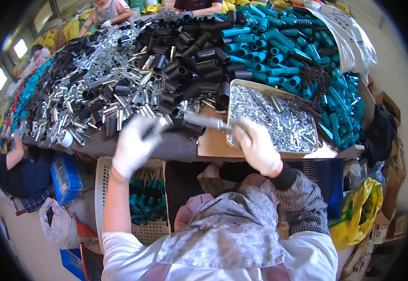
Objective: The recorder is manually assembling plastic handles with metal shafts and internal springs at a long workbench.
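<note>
My right hand (259, 146), in a white glove, is closed around a silvery rod-like metal piece (206, 122) that points left; motion blurs it, so its exact kind cannot be told. My left hand (136, 146), also gloved in white, is at the near edge of a heap of shiny metal tubes (136, 84). Its fingers are bent and smeared, and whether they hold a part is unclear. Beside my right hand, a shallow metal tray (317, 136) is full of small silvery parts. Black plastic sleeves (206, 65) lie beyond the hands, with teal plastic handles (279, 51) to the right.
Below the table edge stands a white perforated crate (102, 187) with teal-handled tools inside. A blue bin (68, 178), a white sack (56, 225) and a yellow bag (363, 215) flank me. Other people work across the table and at far left.
</note>
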{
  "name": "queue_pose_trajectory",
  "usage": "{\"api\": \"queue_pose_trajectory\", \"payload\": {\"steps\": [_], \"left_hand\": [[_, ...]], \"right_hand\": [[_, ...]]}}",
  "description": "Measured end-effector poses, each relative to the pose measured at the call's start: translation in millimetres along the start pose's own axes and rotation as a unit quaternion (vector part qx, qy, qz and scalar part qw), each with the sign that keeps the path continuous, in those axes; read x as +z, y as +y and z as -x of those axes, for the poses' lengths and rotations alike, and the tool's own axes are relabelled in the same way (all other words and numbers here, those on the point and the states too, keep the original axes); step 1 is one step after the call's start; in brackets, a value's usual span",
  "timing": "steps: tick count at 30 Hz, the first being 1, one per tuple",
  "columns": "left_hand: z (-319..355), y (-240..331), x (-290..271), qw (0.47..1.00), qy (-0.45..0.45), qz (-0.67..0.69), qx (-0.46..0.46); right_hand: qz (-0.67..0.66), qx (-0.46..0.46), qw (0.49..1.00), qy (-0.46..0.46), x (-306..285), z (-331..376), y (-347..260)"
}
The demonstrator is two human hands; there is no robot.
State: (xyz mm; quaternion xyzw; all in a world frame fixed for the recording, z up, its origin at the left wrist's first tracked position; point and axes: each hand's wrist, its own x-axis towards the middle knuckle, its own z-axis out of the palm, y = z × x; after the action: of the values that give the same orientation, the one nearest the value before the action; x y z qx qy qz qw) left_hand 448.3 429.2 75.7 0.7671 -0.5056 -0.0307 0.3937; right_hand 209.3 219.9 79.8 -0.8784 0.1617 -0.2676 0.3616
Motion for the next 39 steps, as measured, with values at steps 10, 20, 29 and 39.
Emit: {"api": "queue_pose_trajectory", "payload": {"steps": [10,20,29,39], "left_hand": [[71,52,58,0.976,-0.174,0.092,0.098],[111,84,143,0.956,-0.278,0.092,0.005],[102,103,160,0.969,-0.131,0.205,0.053],[103,123,152,0.970,-0.090,0.223,-0.023]], "right_hand": [[0.043,-0.085,0.980,-0.175,-33,82,13],[0.066,-0.092,0.957,-0.267,-37,95,13],[0.392,-0.089,0.911,0.095,-140,-31,110],[0.553,-0.170,0.804,-0.134,-100,-120,153]]}}
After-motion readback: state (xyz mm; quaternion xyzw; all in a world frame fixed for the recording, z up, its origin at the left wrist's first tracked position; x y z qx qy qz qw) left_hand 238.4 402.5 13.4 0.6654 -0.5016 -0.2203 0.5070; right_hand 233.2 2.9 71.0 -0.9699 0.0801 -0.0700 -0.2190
